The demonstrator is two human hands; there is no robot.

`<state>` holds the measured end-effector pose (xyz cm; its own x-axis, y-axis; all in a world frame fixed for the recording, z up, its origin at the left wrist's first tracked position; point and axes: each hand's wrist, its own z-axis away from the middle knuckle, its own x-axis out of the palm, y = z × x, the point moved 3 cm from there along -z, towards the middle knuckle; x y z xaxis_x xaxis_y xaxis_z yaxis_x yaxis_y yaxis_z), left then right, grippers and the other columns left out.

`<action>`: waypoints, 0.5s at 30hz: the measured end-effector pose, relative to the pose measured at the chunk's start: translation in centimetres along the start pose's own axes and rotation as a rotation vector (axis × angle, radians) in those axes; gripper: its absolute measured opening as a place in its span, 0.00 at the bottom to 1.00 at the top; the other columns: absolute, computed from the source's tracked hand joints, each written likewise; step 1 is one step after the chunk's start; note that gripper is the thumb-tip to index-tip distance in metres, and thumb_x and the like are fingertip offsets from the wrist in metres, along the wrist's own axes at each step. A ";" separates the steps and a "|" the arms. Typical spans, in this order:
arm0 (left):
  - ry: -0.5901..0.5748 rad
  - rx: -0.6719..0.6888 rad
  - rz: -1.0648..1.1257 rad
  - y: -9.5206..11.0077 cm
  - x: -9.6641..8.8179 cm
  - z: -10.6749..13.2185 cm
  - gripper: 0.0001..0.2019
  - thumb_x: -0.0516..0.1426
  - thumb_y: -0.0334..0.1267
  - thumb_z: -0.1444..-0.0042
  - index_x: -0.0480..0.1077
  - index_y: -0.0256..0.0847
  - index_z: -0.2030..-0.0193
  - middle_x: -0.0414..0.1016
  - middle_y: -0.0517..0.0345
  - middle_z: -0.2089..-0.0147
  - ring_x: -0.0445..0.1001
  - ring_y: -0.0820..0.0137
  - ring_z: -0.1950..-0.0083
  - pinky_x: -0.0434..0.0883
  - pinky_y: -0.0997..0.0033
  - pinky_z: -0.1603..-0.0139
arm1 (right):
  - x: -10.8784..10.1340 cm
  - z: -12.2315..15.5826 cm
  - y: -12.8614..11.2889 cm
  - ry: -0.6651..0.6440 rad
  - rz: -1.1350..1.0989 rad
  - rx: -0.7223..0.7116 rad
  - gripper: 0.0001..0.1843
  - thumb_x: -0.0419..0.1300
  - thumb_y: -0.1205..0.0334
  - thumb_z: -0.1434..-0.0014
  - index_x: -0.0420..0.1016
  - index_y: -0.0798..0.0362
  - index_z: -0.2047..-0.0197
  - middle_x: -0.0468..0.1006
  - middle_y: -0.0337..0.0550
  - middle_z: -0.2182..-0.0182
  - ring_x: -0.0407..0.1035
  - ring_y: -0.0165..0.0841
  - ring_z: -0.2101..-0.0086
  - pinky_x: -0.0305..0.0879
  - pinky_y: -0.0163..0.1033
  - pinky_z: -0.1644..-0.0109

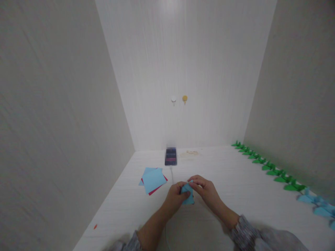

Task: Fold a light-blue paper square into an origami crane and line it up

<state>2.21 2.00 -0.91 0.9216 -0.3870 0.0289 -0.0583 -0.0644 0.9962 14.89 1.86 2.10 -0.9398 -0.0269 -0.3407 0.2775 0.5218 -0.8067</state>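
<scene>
A small folded piece of light blue paper [187,199] is held up between both hands, over the near middle of the table. My left hand [176,196] is closed on its left side, the thumb pressed flat across the front. At the paper's top corner, my right hand [205,190] pinches the edge between thumb and fingers. Fingers hide part of the folds. To the left of my hands lies a loose stack of square paper sheets [155,180], light blue on top with red edges showing beneath.
Behind my hands a phone [171,157], its screen blurred, has a white cable [171,174]. Along the right wall runs a row of green folded paper figures [273,172], then light blue ones [323,211]. A small red-orange scrap [95,226] lies left. Two hooks [184,99] are on the back wall.
</scene>
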 end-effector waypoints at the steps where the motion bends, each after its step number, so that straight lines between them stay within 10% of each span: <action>1: 0.015 0.000 -0.021 0.1 0.0 0.0 0.14 0.55 0.41 0.59 0.65 0.34 0.67 0.67 0.59 0.74 0.64 0.74 0.73 0.62 0.73 0.71 | 0.0 0.0 0.0 0.001 0.001 -0.003 0.10 0.52 0.59 0.49 0.72 0.53 0.75 0.71 0.41 0.71 0.65 0.30 0.67 0.60 0.34 0.63; 15: 0.067 0.024 -0.235 0.0 -0.1 -0.2 0.14 0.53 0.46 0.58 0.64 0.34 0.72 0.58 0.64 0.79 0.55 0.79 0.77 0.54 0.79 0.78 | 0.0 0.2 -0.3 0.014 0.048 -0.043 0.13 0.48 0.59 0.46 0.71 0.54 0.73 0.70 0.42 0.72 0.64 0.30 0.68 0.61 0.34 0.63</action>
<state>2.17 2.23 -0.92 0.9344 -0.2968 -0.1969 0.1521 -0.1672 0.9741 14.84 1.56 2.30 -0.9285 0.0110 -0.3712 0.3138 0.5580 -0.7682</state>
